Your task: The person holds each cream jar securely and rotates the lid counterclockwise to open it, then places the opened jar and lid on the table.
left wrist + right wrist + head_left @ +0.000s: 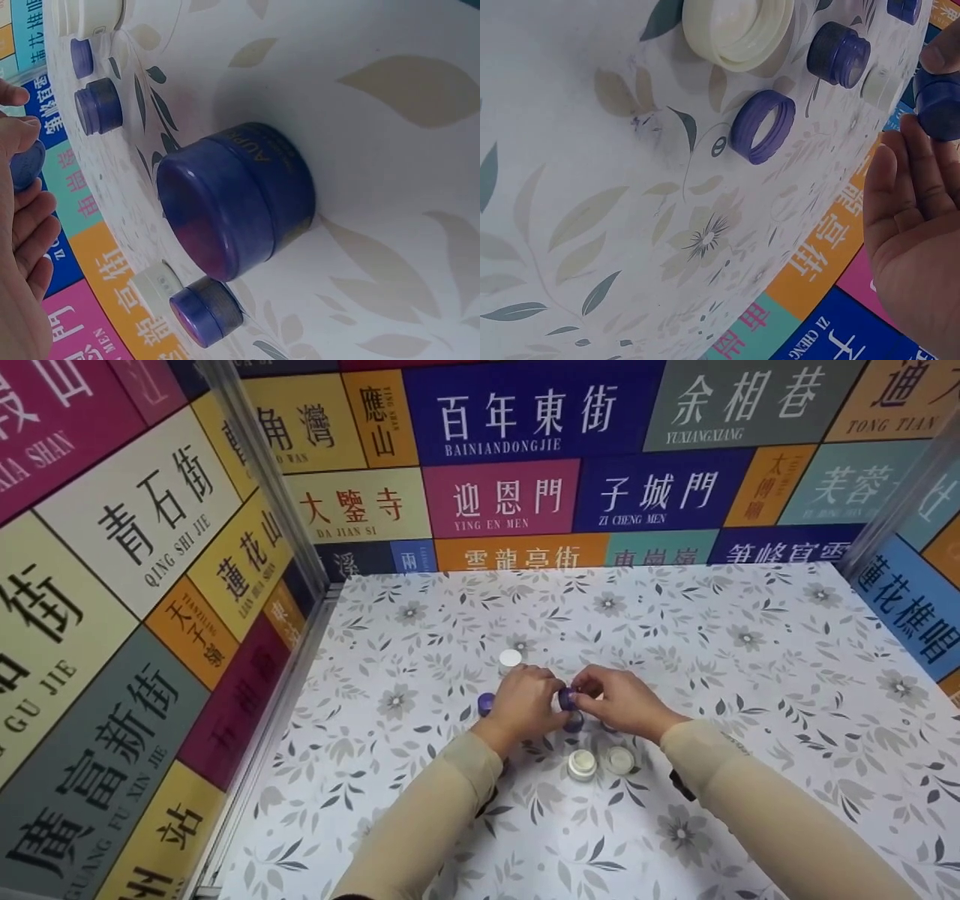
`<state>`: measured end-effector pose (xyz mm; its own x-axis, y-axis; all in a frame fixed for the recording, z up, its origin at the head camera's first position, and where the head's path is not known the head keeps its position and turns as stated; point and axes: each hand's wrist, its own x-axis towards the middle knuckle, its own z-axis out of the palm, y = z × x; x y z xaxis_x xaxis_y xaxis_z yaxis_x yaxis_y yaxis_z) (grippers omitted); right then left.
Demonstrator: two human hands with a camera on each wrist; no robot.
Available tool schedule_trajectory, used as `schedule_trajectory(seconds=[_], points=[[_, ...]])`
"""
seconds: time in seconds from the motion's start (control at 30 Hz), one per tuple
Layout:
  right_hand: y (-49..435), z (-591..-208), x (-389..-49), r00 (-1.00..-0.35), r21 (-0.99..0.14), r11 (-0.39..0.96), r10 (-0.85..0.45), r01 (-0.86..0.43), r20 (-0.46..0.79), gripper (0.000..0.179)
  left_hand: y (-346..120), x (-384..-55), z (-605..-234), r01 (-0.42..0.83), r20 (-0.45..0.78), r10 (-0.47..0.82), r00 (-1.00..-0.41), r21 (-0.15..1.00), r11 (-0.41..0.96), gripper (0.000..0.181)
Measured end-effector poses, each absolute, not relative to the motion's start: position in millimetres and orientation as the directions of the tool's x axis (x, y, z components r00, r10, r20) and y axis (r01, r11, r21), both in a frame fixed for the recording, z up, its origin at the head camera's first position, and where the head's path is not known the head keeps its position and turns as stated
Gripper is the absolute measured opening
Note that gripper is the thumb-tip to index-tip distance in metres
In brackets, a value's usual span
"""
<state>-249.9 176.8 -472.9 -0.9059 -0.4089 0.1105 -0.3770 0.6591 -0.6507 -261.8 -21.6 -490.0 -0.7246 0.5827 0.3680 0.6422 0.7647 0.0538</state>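
A small purple jar (568,699) is between the two hands. The left hand (529,701) grips it, with its thumb on the jar's side in the right wrist view. The right hand (626,701) pinches its other side with thumb and fingertips. Just below them stands an open purple jar (840,56), partly covered by the left hand in the head view. Close to it lies a purple screw lid (761,127), open side showing. A larger-looking purple jar (236,199) fills the middle of the left wrist view; the left forearm hides it from the head camera.
Nearer the person stand an open white jar (582,765) and its round lid (621,760). Left of the left hand is a capped purple jar (486,703), and farther back a white-capped jar (511,661). Panels with printed signs (502,499) border the flower-patterned table (675,645).
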Motion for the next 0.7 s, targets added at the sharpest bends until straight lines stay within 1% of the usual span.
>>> schedule_trajectory(seconds=[0.33,0.57,0.7], points=[[176.3,-474.2,-249.2,-0.924,-0.617,0.704,-0.368,-0.351,0.104,0.023,-22.5,-260.8,-490.4,0.641,0.378,0.575,-0.726,0.068,0.765,0.039],[174.7,-473.7,-249.9,-0.901,-0.654,0.651,-0.421,-0.384,0.109,0.017,-23.5,-260.1,-490.2,0.641,0.381,0.576,-0.723,0.062,0.765,0.038],[174.1,-473.7,-250.4,-0.896,-0.657,0.643,-0.427,-0.394,0.119,0.018,-23.3,-260.7,-491.1,0.635,0.378,0.572,-0.728,0.059,0.77,0.037]])
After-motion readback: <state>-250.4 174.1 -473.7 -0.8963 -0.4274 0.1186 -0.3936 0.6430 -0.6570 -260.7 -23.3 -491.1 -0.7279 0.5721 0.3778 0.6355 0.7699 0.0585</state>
